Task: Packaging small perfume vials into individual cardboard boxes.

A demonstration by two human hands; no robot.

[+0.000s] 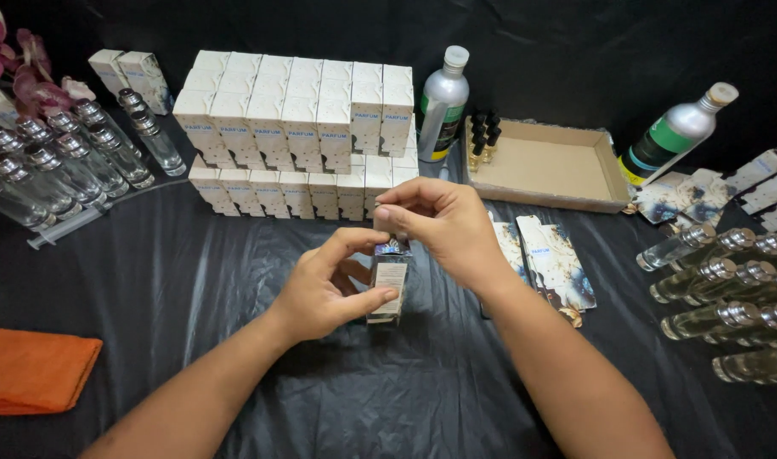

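Note:
A small upright carton (389, 289) with a marbled top stands on the black plastic sheet at the centre. My left hand (330, 287) grips its side between thumb and fingers. Above it, my right hand (439, 225) pinches the carton's top flap with curled fingers. Just behind the hands rises a stack of closed white cartons (299, 127). Flat unfolded cartons (551, 263) lie to the right of my right wrist.
Clear glass bottles (57, 157) lie in rows at the left and more bottles (728, 293) at the right. A shallow cardboard tray (551, 166) holds small dark caps. Two silver bottles (443, 102) (675, 132), an orange cloth (31, 370) and a syringe (70, 225) are nearby.

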